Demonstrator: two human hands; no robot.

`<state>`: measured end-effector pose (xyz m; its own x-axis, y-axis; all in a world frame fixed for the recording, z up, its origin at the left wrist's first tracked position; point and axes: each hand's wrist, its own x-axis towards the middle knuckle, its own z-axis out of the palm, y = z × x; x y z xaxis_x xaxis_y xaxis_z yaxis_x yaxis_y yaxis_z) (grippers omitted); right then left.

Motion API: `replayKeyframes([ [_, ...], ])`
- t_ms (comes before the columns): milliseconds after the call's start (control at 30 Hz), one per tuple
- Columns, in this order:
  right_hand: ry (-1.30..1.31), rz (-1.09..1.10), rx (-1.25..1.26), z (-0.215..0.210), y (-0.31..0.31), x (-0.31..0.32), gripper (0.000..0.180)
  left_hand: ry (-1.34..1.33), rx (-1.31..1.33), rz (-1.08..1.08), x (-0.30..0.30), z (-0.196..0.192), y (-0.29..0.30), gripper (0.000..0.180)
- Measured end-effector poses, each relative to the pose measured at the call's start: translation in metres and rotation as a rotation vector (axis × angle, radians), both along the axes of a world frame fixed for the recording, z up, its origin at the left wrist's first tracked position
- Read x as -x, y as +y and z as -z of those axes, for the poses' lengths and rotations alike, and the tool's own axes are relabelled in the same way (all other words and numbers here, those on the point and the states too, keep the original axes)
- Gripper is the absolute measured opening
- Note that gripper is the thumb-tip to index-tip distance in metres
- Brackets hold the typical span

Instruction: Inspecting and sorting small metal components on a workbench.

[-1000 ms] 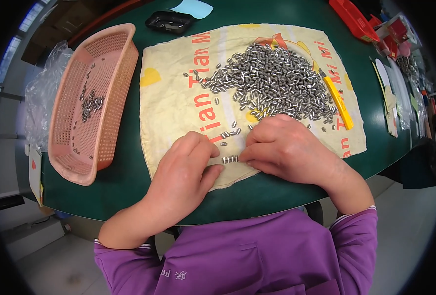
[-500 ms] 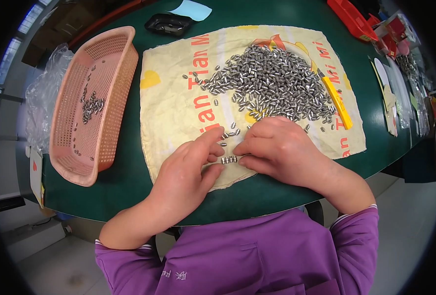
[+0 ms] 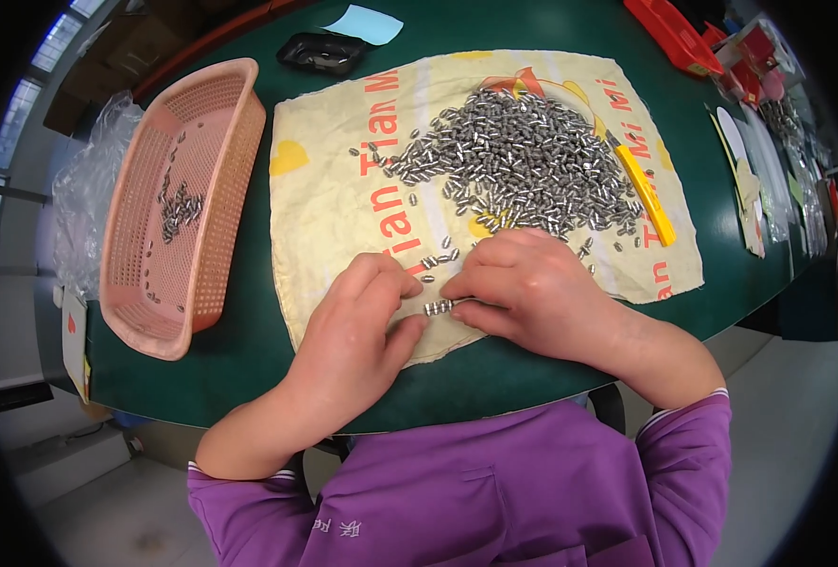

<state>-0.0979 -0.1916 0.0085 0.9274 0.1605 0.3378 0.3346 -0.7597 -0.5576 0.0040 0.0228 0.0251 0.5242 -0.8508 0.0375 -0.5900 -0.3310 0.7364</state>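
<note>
A short row of small silvery, barrel-shaped metal pieces [image 3: 437, 308] lies side by side on a pale yellow printed cloth [image 3: 329, 213]. At the row's right end is my right hand [image 3: 537, 288], its thumb and fingertips closed about the end pieces. My left hand [image 3: 353, 317] rests at the left end, fingers curled but thumb apart, with nothing visible in it. Several loose metal pieces [image 3: 440, 257] lie just beyond the row between my hands. A large heap of the same pieces [image 3: 532, 156] spreads over the cloth farther off.
A pink perforated plastic basket [image 3: 213, 217] with some metal pieces inside stands at the left, beside clear plastic wrap [image 3: 88, 198]. A yellow cutter knife [image 3: 647, 198] lies right of the heap. Beyond the cloth are a black tray [image 3: 320, 54] and a red bin [image 3: 674, 38].
My right hand has shifted slightly left, its fingertips now covering the row's right end. My left hand has barely moved, its index finger a little more curled.
</note>
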Motion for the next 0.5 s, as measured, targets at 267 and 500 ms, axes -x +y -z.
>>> replayKeyframes([
  [267, 0.005, 0.028, -0.006, 0.002, 0.005, 0.000, 0.022, 0.015, 0.018, -0.005, -0.001, 0.004, -0.003, 0.020],
  [500, -0.007, 0.051, -0.026, 0.005, 0.011, 0.000, 0.017, -0.008, 0.059, -0.025, 0.001, 0.012, -0.005, 0.019],
])
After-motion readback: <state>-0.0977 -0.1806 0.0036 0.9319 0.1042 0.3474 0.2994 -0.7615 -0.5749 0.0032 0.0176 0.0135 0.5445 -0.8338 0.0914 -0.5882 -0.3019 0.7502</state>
